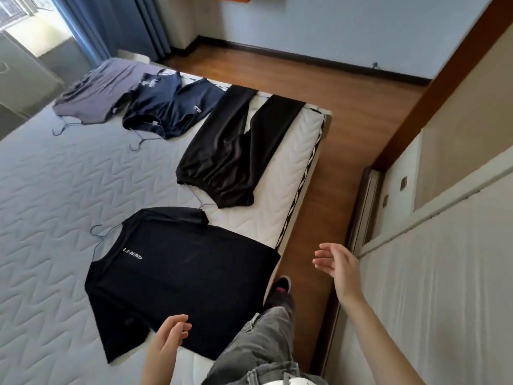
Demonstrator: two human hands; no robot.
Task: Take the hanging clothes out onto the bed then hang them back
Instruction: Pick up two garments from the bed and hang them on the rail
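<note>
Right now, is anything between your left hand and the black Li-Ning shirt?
Nothing visible. The left hand hovers open over the near hem of the black shirt, which lies flat on the bed, nothing on top.

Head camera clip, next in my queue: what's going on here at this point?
A person stands beside a bed with four garments laid out on it, hangers showing at most of them: a black T-shirt nearest, black trousers, a navy top and a grey garment farthest. Both hands are empty: the left hand hovers open over the T-shirt's hem, the right hand is over the floor by the wardrobe.
</note>
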